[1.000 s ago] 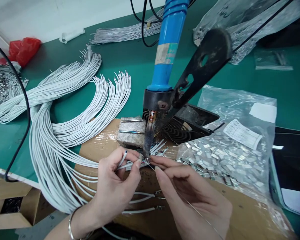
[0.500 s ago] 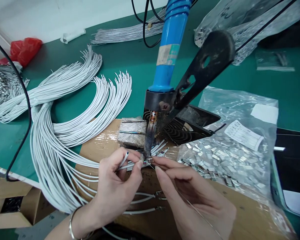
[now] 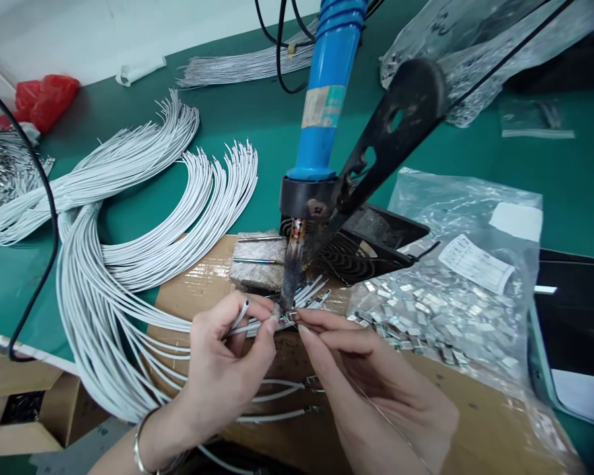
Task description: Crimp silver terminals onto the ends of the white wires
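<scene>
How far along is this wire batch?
Done: a few white wires on the cardboard already end in metal terminals. In hand: the left hand holds a white wire at the soldering iron tip, and the right hand holds what looks like thin solder wire. Left: large white wire bundles, apparently unterminated, and a bag of loose terminals.

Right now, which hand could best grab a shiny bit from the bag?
Probably the right hand: it is beside the bag of metal pieces; the left hand pinches white wires farther away.

Silver bangle [image 3: 138, 448] on left wrist [image 3: 153, 439]
</scene>
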